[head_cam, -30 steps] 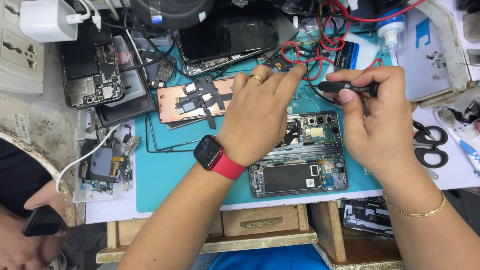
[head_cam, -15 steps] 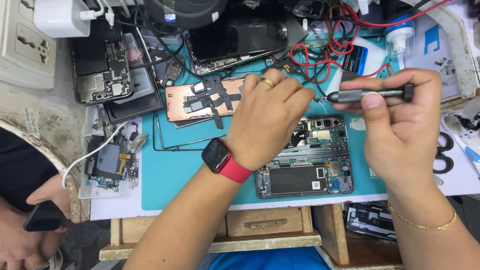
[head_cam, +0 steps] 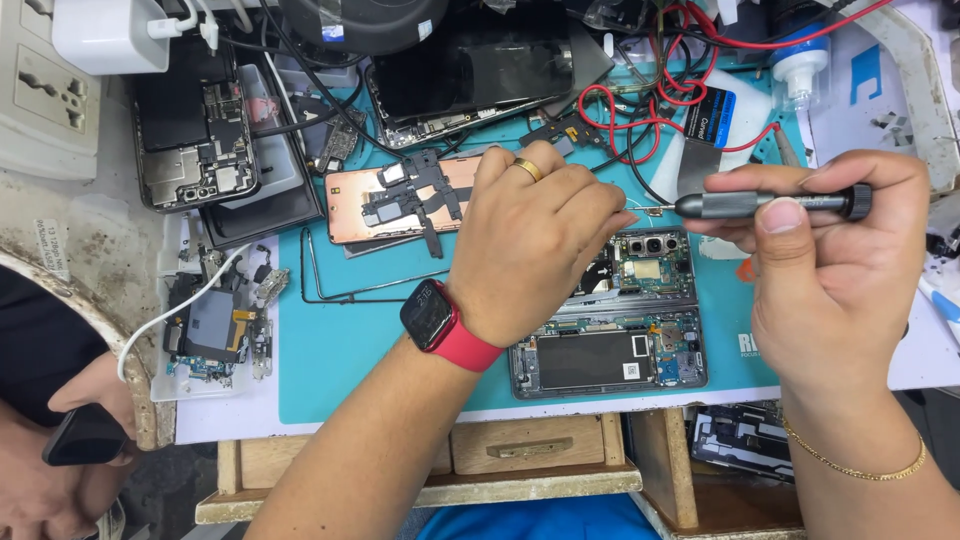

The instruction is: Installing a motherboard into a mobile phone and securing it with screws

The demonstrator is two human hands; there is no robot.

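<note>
An opened phone (head_cam: 615, 335) with its circuit board and camera modules exposed lies on a teal work mat (head_cam: 345, 350). My left hand (head_cam: 540, 240), wearing a gold ring and a red-strapped watch, rests over the phone's upper left part, fingertips pinched near the tool's tip. My right hand (head_cam: 830, 270) holds a dark grey precision screwdriver (head_cam: 770, 204) level, its tip pointing left toward my left fingertips above the phone. Whether the left fingers hold a small part is hidden.
A copper-coloured back cover with black brackets (head_cam: 400, 205) lies left of my hand. Other dismantled phones (head_cam: 195, 150), red wires (head_cam: 660, 105), a glue bottle (head_cam: 800, 50), a white charger (head_cam: 110, 35) and a tray of parts (head_cam: 215, 325) crowd the bench. Another person's hand with a dark phone (head_cam: 80, 435) is at lower left.
My right hand lifted the screwdriver and turned it level, its tip now at my left fingertips. The left hand stayed over the phone; the view moved closer.
</note>
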